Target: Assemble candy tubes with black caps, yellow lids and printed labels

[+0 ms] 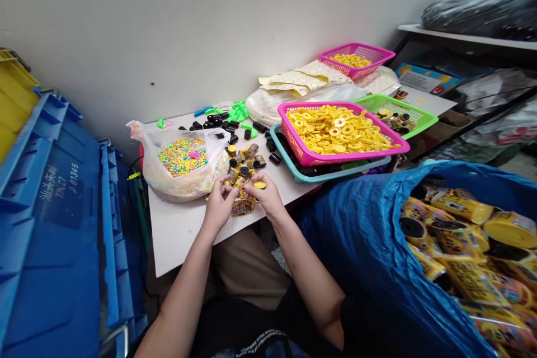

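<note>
Over the front of the white table [172, 235], my left hand [221, 201] is closed, its fingertips pinched near small printed wrappers [243, 206]. My right hand [265, 194] is closed too, with a round yellow cap [259, 185] between its thumb and fingers. Printed gold-and-black pieces [251, 151] lie heaped just beyond both hands. To the left of them sits an open plastic bag [168, 189] of small coloured balls [182, 156]. Black cylinders [216, 119] are scattered behind the heap. Whatever lies inside my left fingertips is too small to make out.
A pink basket [293, 148] of yellow rings rests on a light blue tray [300, 176]. Behind stand a green basket [428, 117] and another pink basket [386, 54]. A blue sack [356, 218] of packaged pieces is at the right, blue crates [54, 224] at the left.
</note>
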`<state>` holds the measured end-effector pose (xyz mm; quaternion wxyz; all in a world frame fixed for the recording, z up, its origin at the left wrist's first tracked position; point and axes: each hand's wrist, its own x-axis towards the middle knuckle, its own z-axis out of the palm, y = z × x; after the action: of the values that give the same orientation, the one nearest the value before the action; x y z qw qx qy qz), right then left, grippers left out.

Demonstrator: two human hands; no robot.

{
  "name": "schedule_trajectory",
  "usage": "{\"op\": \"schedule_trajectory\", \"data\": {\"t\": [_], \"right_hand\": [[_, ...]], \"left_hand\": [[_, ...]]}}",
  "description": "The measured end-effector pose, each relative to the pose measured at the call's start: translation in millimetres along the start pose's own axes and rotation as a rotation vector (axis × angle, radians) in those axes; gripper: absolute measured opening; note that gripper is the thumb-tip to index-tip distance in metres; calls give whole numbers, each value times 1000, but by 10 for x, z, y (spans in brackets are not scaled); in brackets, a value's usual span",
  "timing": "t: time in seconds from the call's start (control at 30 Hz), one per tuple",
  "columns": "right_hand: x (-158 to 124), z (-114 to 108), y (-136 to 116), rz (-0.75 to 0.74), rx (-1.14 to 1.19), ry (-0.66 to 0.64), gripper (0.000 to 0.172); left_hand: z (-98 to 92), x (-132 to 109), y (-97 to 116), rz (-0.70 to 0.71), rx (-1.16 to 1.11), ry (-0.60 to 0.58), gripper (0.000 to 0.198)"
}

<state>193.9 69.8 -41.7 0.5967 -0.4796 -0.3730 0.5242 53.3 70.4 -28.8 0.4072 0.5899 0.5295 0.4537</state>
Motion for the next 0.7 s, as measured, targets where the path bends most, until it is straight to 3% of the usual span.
{"op": "schedule_trajectory", "data": {"t": [0.1,0.17,0.4,0.57,0.7], "right_hand": [[-122,11,-3,50,103,64,40],[-205,-10,-14,82,139,84,40],[-422,-111,-97,203,96,-68,39],[-488,-113,-203,175,339,-7,31],[-541,-148,-366,104,426,-37,33]], "left_hand": [[50,-82,3,-118,-267,-30,52],[49,-142,13,-173,-353,-30,46],[-93,-387,75,-96,-206,-2,22],[-155,-487,99,-192,-337,146,30],[-203,-518,123,-214,-350,117,32]]}}
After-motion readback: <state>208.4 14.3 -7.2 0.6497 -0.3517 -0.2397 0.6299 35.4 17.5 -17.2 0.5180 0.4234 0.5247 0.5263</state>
